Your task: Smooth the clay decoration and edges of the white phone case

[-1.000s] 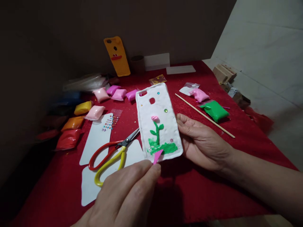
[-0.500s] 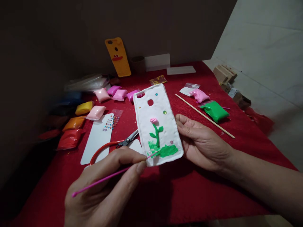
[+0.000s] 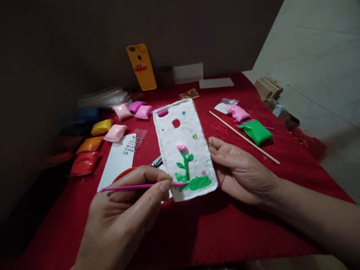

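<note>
Dim room, dark panel behind, red cloth (image 3: 239,232) over the work surface; nearest, left hand (image 3: 123,213) pinching a slim pink tool (image 3: 126,187) between thumb and fingers, tip at the foot of the white phone case (image 3: 197,150), by the left edge of the green clay patch (image 3: 199,183); cannot tell if it presses; right hand (image 3: 243,172) grasps the case by its right edge, holding it tilted above the cloth, midway between both hands; done: white coat, pink flower (image 3: 181,147), green stem with leaves (image 3: 186,165), a blue gem (image 3: 183,113), a green gem (image 3: 195,136) and a pink gem (image 3: 204,173) set; left, in my judgement: the ground strip, solid at right, thin and mottled left of the stem; work looks well along, though whether more ornament is due cannot be told; beyond the left hand, scissors (image 3: 156,162) partly hidden, gem sheet (image 3: 132,144) lying over a white card (image 3: 115,161); at right, wooden stick (image 3: 244,138), green clay packet (image 3: 257,132) just past it; farthest, yellow phone case (image 3: 143,69) with red mouth, leaning on the panel beside a dark cup (image 3: 165,76).
</note>
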Demonstrator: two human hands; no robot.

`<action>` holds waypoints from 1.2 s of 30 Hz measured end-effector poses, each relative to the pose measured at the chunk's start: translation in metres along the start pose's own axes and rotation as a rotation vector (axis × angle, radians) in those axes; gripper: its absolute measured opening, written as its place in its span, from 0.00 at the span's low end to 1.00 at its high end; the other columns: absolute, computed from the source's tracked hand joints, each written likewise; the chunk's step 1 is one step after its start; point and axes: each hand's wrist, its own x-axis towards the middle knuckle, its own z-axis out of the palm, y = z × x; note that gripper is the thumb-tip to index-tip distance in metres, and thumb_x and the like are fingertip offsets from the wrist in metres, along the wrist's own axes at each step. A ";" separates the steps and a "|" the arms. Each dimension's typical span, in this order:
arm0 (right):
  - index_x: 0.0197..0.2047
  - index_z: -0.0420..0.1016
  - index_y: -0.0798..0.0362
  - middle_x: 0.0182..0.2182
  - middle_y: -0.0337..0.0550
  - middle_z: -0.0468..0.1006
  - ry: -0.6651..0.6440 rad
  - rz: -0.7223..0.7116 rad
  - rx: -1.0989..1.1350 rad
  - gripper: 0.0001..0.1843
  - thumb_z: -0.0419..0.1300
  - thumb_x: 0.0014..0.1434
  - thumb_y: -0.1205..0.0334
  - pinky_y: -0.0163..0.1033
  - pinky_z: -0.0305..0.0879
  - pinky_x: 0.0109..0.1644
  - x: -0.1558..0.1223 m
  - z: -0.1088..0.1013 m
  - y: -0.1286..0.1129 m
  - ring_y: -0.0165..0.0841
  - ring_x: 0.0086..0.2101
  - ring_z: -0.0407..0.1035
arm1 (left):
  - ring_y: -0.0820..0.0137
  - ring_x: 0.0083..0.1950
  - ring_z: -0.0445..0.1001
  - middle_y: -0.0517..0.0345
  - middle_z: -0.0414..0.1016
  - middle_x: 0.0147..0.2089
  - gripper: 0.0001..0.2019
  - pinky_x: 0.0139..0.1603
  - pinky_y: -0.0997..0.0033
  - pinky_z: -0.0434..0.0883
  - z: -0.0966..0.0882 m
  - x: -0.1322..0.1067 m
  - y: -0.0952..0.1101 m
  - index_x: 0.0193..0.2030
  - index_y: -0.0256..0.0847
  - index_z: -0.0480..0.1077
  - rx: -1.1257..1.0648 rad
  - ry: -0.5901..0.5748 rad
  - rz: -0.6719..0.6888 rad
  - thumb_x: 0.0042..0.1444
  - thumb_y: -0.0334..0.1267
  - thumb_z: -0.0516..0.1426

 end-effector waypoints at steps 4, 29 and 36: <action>0.40 0.69 0.54 0.29 0.36 0.75 -0.008 0.010 -0.012 0.08 0.62 0.56 0.71 0.32 0.70 0.39 0.000 0.000 0.000 0.26 0.30 0.72 | 0.80 0.18 0.56 0.63 0.65 0.18 0.11 0.15 0.85 0.52 -0.004 0.005 -0.004 0.33 0.42 0.75 -0.071 -0.048 -0.042 0.49 0.47 0.65; 0.38 0.69 0.56 0.28 0.37 0.74 0.016 -0.010 0.045 0.07 0.54 0.61 0.75 0.31 0.71 0.39 0.001 0.001 0.001 0.24 0.28 0.71 | 0.82 0.19 0.57 0.65 0.65 0.20 0.11 0.17 0.89 0.52 -0.006 0.006 -0.009 0.33 0.43 0.73 -0.209 -0.083 -0.073 0.50 0.46 0.66; 0.38 0.69 0.56 0.28 0.38 0.75 -0.026 -0.016 0.061 0.07 0.53 0.62 0.76 0.31 0.72 0.37 0.001 0.001 0.001 0.25 0.28 0.72 | 0.81 0.19 0.58 0.64 0.65 0.20 0.11 0.17 0.88 0.53 -0.006 0.005 -0.008 0.32 0.43 0.73 -0.205 -0.081 -0.045 0.49 0.45 0.66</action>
